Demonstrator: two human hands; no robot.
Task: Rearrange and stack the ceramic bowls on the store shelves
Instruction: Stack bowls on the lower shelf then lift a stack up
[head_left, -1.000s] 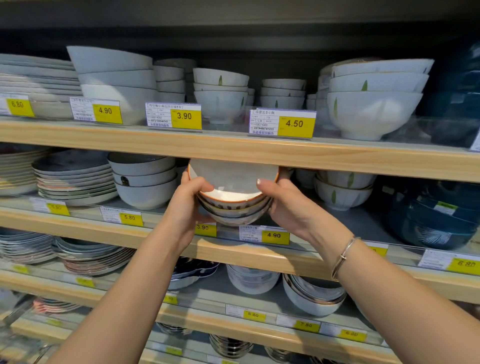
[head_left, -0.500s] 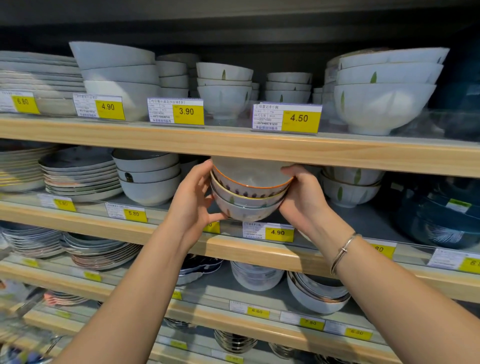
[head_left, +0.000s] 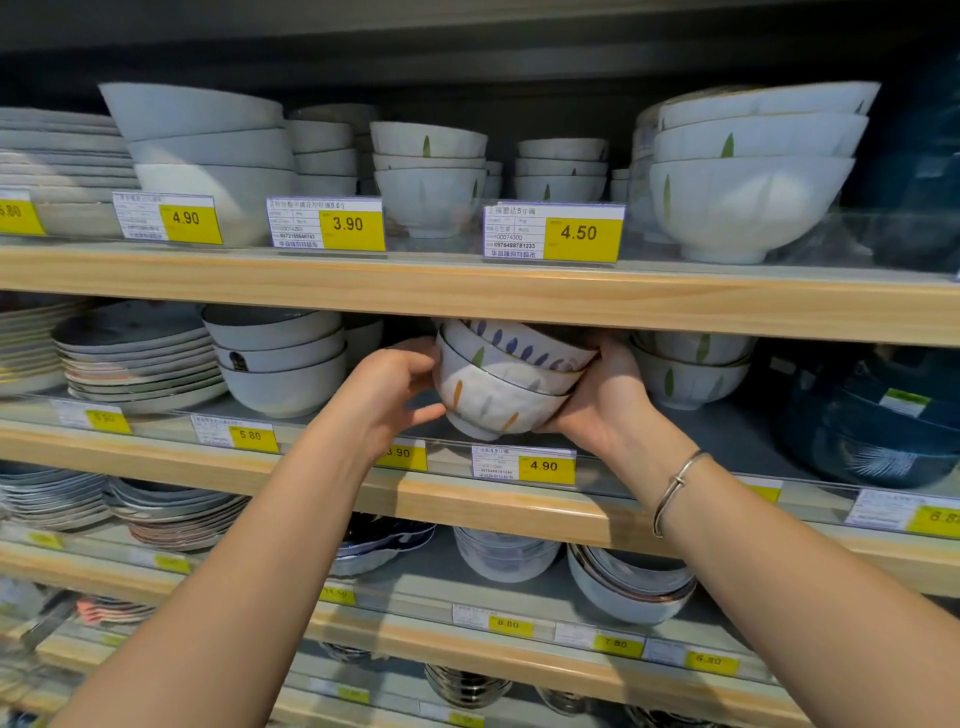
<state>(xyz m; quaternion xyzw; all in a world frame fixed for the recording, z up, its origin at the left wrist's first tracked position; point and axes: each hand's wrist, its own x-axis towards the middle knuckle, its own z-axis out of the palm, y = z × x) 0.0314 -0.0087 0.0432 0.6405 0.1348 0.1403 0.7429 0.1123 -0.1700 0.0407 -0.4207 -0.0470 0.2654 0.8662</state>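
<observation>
On second shelf from top, centre: nested stack of three white ceramic bowls with painted leaf strokes (head_left: 501, 382), clamped between left hand (head_left: 387, 387) and right hand (head_left: 597, 397), one palm to each side. Change noted: half a second ago the stack sat level; now it tilts, rims facing away and to the right, foot lifted toward the viewer, pushed farther under the pale wooden shelf board (head_left: 467, 291). Judged: placement onto the shelf under way. Obscured: upper rims behind the board; whether the foot touches the shelf, unclear. Silver wrist bangle (head_left: 675, 486), right arm.
</observation>
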